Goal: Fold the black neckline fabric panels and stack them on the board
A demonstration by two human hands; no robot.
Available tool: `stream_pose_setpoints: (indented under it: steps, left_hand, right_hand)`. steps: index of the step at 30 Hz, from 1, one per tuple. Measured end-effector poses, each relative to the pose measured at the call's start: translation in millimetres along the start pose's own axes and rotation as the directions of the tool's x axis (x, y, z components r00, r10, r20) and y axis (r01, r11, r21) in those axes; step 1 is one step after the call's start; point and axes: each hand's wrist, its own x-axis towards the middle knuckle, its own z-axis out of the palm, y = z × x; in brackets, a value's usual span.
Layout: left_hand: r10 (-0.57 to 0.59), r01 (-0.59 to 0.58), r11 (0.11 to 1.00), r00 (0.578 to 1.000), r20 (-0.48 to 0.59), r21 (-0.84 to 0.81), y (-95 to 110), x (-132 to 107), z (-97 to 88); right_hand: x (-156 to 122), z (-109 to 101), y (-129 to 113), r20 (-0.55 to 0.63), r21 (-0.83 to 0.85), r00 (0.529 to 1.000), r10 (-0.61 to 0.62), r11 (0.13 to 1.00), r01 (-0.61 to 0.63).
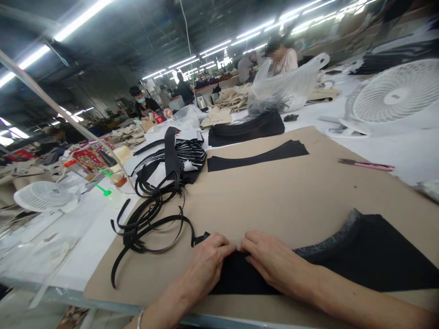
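Left hand (210, 257) and right hand (265, 255) pinch black cloth (377, 251); grey band (327, 244) to their right seems done, farther piece (259, 158) unstarted.

Strips (135, 240) left of cloth panel (373, 251); bag (290, 87) behind, apparently on table (404, 142).

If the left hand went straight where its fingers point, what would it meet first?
The left hand would probably meet the right hand first, across a small gap at the edge of the black fabric, though depth is hard to judge.
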Motion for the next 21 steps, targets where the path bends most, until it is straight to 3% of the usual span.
stream_pose_setpoints:
  steps: [10, 21]
  left_hand:
    - [0.142, -0.14, 0.99, 0.975, -0.172, 0.021, 3, -15, 13.8]
    - [0.104, -0.089, 0.99, 0.985, -0.139, 0.113, 14, -18, 14.1]
  right_hand:
    - [-7, -1, 11, -0.023, -0.054, 0.994, -0.109, 0.993, 0.108]
    - [-22, -10, 21, 0.03, -0.062, 0.994, -0.109, 0.992, 0.111]
